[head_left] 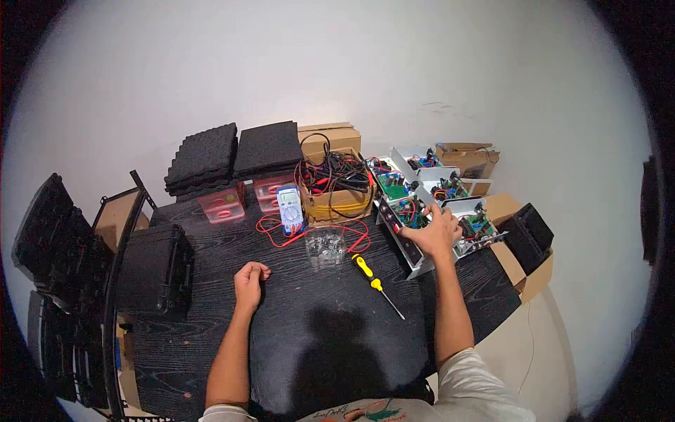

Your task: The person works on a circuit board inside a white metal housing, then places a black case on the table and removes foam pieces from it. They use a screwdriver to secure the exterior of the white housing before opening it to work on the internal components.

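We're over the dark table point(211, 337), both forearms stretched forward from the body. Our right hand point(436, 232) reaches far out and lies palm-down on the open metal chassis point(415, 261), fingers spread and curled over its circuit boards point(404, 207), gripping the edge. Our left hand point(249, 281) rests on the tabletop, loosely clenched, grasping nothing. Between the two hands lies the yellow screwdriver point(371, 278), with the multimeter point(290, 209) well beyond the left fingertips.

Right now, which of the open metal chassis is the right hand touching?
The nearest chassis in the row; the right hand rests on it, while the others lie farther back, untouched.
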Demonstrator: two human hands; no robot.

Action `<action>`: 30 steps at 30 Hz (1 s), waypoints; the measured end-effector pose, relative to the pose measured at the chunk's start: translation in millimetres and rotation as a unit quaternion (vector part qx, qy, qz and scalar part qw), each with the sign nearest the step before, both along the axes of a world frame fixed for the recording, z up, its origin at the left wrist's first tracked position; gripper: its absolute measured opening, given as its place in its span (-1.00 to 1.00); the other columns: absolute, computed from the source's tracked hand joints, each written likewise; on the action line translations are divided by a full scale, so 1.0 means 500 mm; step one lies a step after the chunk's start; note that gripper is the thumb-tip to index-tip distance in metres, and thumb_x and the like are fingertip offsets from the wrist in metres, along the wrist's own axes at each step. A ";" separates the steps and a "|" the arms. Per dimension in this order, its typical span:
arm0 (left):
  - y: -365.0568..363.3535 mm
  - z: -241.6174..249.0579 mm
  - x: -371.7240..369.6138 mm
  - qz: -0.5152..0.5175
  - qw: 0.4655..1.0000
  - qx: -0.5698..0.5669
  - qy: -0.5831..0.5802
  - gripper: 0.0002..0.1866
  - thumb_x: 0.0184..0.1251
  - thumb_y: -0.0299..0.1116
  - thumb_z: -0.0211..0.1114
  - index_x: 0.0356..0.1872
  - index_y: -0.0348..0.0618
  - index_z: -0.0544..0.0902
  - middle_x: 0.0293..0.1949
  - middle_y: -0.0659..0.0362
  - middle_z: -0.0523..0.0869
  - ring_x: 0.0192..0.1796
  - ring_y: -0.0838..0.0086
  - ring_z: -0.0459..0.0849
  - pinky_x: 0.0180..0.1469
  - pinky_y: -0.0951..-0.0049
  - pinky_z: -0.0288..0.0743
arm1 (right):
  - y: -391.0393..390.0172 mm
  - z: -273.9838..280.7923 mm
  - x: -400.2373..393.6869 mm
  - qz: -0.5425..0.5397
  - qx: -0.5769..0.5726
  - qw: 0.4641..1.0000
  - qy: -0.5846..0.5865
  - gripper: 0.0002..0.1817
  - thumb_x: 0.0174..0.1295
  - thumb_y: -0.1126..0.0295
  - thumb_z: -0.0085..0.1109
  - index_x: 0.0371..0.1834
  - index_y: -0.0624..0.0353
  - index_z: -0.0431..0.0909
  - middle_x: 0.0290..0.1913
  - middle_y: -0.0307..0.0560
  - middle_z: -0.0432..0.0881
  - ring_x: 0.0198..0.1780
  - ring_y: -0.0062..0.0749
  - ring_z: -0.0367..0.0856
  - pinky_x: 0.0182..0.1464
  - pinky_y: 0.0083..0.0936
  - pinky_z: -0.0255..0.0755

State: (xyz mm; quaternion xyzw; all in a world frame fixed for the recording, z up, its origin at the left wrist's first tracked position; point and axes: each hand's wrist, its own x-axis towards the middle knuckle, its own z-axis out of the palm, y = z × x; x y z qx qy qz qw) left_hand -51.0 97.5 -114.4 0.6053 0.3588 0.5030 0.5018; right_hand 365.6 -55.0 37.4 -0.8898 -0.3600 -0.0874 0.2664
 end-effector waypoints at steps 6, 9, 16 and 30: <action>0.005 -0.011 -0.001 0.015 0.999 0.001 0.035 -0.73 0.59 -0.46 0.05 -0.24 -0.32 0.72 -0.27 0.13 0.81 -0.24 0.52 0.72 -0.08 0.47 0.61 | 0.009 -0.012 0.016 -0.014 0.001 1.000 0.004 -0.08 -0.36 -0.28 0.62 0.10 -0.04 0.55 0.29 0.28 0.45 0.41 0.31 0.34 0.40 0.25 0.10; 0.011 -0.028 0.003 0.021 0.998 0.022 0.046 -0.74 0.60 -0.42 0.08 -0.22 -0.31 0.71 -0.27 0.14 0.80 -0.25 0.50 0.71 -0.07 0.47 0.60 | -0.001 -0.016 -0.007 0.044 0.038 0.992 -0.111 -0.18 -0.10 -0.16 0.57 0.21 0.02 0.54 0.44 0.32 0.38 0.50 0.30 0.29 0.44 0.35 0.07; -0.027 0.125 -0.060 0.252 0.801 0.257 0.479 -0.62 0.20 -0.19 0.38 -0.07 -0.25 0.69 -0.02 0.01 0.69 0.10 0.03 0.65 0.10 0.00 0.57 | -0.077 -0.068 -0.262 0.582 0.119 0.802 -0.062 -0.60 -0.03 0.36 0.48 -0.06 0.15 0.67 0.32 0.13 0.57 0.38 0.17 0.49 0.42 0.06 0.36; 0.045 0.095 -0.145 0.415 0.596 0.090 0.682 -0.36 0.16 0.06 0.44 0.02 -0.37 0.62 -0.07 -0.11 0.70 0.03 0.06 0.64 0.21 0.08 0.30 | -0.093 -0.255 -0.300 0.697 0.064 0.706 0.103 -0.75 0.23 0.32 0.38 -0.06 0.12 0.66 0.24 0.03 0.64 0.30 -0.01 0.58 0.36 -0.07 0.45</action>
